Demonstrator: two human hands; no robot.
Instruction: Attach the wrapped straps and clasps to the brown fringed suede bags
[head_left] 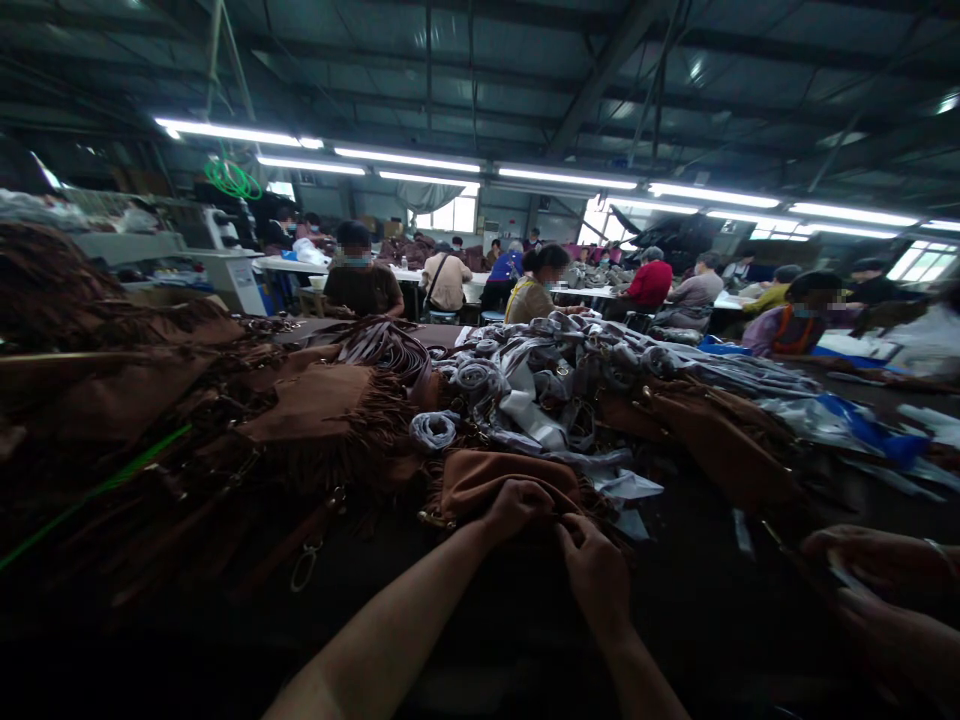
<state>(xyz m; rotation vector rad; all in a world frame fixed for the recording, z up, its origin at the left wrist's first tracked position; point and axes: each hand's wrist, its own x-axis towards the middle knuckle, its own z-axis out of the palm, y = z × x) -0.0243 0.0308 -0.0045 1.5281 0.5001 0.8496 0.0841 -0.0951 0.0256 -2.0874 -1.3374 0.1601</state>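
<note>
A brown fringed bag (480,480) lies on the dark table right in front of me, with fringe at its sides and a metal fitting at its lower left. My left hand (517,510) is closed on the near edge of the bag, fingers pinching the fabric. Beside it, my right hand (596,570) also pinches that edge, its fingertips close to the left ones. Whatever lies beneath the fingers is hidden in shadow. Just behind the bag rests a coiled, grey-wrapped strap (435,430).
More brown fringed bags (311,400) are piled at left, another bag (720,440) at right. Wrapped straps (525,370) heap up behind. A co-worker's hands (877,580) hold something pale at the right edge. A green strip (97,495) crosses the left. Several people sit at tables beyond.
</note>
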